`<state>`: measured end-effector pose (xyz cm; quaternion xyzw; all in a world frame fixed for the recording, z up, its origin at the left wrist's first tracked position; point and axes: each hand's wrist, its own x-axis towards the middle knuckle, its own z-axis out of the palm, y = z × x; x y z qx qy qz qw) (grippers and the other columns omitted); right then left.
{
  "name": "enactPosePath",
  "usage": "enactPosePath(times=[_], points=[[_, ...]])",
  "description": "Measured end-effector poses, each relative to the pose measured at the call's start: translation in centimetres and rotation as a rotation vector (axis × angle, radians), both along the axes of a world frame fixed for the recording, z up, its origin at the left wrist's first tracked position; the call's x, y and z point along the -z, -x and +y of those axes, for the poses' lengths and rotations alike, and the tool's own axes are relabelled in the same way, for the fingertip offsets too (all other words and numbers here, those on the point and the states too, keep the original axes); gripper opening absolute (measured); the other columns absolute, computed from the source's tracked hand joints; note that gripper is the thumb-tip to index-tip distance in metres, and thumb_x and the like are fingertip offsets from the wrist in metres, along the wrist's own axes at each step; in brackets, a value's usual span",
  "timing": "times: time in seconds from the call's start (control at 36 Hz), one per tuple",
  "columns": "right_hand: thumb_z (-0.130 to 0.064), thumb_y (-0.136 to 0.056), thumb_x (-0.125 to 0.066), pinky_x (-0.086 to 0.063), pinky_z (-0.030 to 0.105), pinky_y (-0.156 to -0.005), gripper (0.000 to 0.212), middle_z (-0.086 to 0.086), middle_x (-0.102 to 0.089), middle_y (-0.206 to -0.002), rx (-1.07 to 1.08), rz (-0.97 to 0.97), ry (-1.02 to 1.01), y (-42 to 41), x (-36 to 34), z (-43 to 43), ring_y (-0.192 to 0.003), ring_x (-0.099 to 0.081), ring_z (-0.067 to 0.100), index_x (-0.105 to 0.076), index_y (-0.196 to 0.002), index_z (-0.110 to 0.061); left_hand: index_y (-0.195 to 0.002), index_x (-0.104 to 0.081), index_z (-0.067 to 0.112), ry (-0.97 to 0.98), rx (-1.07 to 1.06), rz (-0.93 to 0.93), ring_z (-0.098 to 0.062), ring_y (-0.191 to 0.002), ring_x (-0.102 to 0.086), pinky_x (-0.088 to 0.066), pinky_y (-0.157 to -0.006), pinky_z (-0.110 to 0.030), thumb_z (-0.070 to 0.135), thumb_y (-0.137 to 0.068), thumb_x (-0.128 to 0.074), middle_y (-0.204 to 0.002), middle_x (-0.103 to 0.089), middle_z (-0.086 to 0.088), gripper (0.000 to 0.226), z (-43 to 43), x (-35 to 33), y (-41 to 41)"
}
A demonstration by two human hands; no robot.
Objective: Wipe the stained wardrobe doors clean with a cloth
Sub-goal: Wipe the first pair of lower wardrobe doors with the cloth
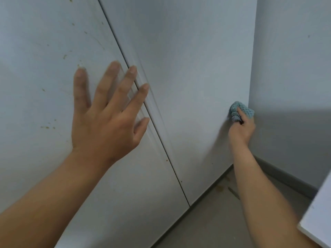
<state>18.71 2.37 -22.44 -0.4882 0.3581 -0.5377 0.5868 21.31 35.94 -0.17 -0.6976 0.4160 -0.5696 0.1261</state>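
Two white wardrobe doors fill the view, split by a dark slanting gap. The left door [41, 77] carries several brownish specks and smears. The right door [193, 72] looks mostly plain, with a few small specks near its bottom edge. My left hand [105, 115] is spread flat with fingers apart over the gap between the doors, holding nothing. My right hand [241, 129] is bunched around a teal knitted cloth [240, 109] and presses it on the right door close to that door's right edge.
A grey wall [290, 77] meets the wardrobe at the right, with a darker skirting board [286, 178] along its foot. The beige floor [223, 221] has brown stains near the door's corner. A white panel edge [318, 217] juts in at the lower right.
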Motion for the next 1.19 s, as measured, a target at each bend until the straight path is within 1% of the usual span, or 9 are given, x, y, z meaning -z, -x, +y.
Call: enactPosePath(times=[0.19, 0.31, 0.44, 0.56, 0.64, 0.89, 0.97, 1.08, 1.19], points=[[0.015, -0.093, -0.050, -0.042, 0.004, -0.095, 0.041, -0.006, -0.056, -0.114, 0.042, -0.199, -0.130, -1.0, -1.0, 8.3, -0.110, -0.057, 0.007, -0.066, -0.127, -0.001, -0.147, -0.059, 0.018, -0.011, -0.022, -0.011, -0.036, -0.155, -0.032, -0.013, -0.122, -0.072, 0.051, -0.100, -0.057, -0.162, -0.044, -0.010, 0.057, -0.1, -0.1, 0.1], [0.021, -0.085, -0.046, -0.047, 0.014, -0.100, 0.053, 0.002, -0.054, -0.119, 0.103, -0.209, -0.153, -1.5, -1.4, 11.9, -0.109, -0.056, 0.006, -0.071, -0.122, -0.008, -0.145, -0.061, 0.018, 0.008, -0.013, -0.027, -0.036, -0.154, -0.034, -0.014, -0.122, -0.071, 0.052, -0.099, -0.058, -0.162, -0.045, -0.010, 0.057, -0.1, 0.0, 0.0], [0.022, -0.086, -0.048, -0.045, 0.007, -0.093, 0.050, 0.004, -0.058, -0.123, 0.089, -0.205, -0.186, -1.0, -1.3, 7.2, -0.114, -0.059, 0.015, -0.072, -0.118, -0.008, -0.145, -0.061, 0.017, 0.004, -0.012, -0.019, -0.036, -0.153, -0.035, -0.013, -0.122, -0.071, 0.051, -0.099, -0.058, -0.161, -0.046, -0.011, 0.057, -0.4, 0.0, 0.1], [0.023, -0.086, -0.045, -0.044, 0.007, -0.097, 0.051, 0.003, -0.055, -0.122, 0.117, -0.187, -0.226, -0.8, -1.4, 11.6, -0.117, -0.056, 0.017, -0.072, -0.119, -0.006, -0.145, -0.061, 0.017, 0.001, -0.010, -0.019, -0.035, -0.153, -0.035, -0.014, -0.122, -0.070, 0.051, -0.099, -0.059, -0.161, -0.046, -0.011, 0.057, -0.2, 0.0, 0.2], [0.025, -0.080, -0.042, -0.046, 0.023, -0.107, 0.058, 0.015, -0.054, -0.137, 0.089, -0.196, -0.208, -0.5, -0.7, 14.5, -0.130, -0.051, 0.026, -0.073, -0.118, -0.007, -0.144, -0.061, 0.017, 0.005, 0.014, -0.001, -0.035, -0.153, -0.035, -0.015, -0.121, -0.070, 0.050, -0.099, -0.060, -0.161, -0.046, -0.011, 0.056, -0.2, 0.0, 0.1], [0.021, -0.087, -0.040, -0.050, 0.014, -0.093, 0.053, 0.007, -0.064, -0.124, 0.257, -0.344, -0.372, -2.5, 1.3, -0.8, -0.115, -0.062, 0.019, -0.069, -0.123, -0.006, -0.147, -0.058, 0.015, 0.019, 0.116, 0.128, -0.034, -0.157, -0.026, -0.040, -0.106, -0.075, 0.045, -0.099, -0.062, -0.165, -0.039, -0.012, 0.057, -0.2, 0.5, -1.3], [0.015, -0.089, -0.044, -0.051, 0.017, -0.094, 0.049, 0.002, -0.064, -0.117, 0.272, -0.319, -0.409, -2.4, 2.5, -4.1, -0.113, -0.063, 0.018, -0.070, -0.122, -0.008, -0.146, -0.059, 0.015, 0.026, 0.116, 0.130, -0.034, -0.156, -0.027, -0.041, -0.105, -0.075, 0.045, -0.098, -0.063, -0.164, -0.040, -0.013, 0.057, -0.2, 0.6, -1.2], [0.013, -0.089, -0.048, -0.044, 0.000, -0.079, 0.047, 0.001, -0.064, -0.120, 0.189, -0.161, -0.366, -1.8, 5.1, -5.6, -0.113, -0.060, 0.015, -0.070, -0.125, -0.010, -0.146, -0.059, 0.015, 0.016, 0.114, 0.141, -0.034, -0.157, -0.026, -0.042, -0.105, -0.075, 0.045, -0.099, -0.063, -0.164, -0.040, -0.013, 0.056, -0.2, 0.4, -1.2], [0.015, -0.089, -0.043, -0.039, 0.010, -0.099, 0.053, 0.000, -0.061, -0.129, 0.070, -0.090, -0.316, -1.5, 6.7, -3.6, -0.117, -0.056, 0.011, -0.067, -0.129, -0.011, -0.147, -0.058, 0.015, 0.020, 0.108, 0.141, -0.033, -0.156, -0.024, -0.042, -0.104, -0.075, 0.045, -0.099, -0.062, -0.164, -0.040, -0.012, 0.056, -0.2, 0.4, -1.1]])
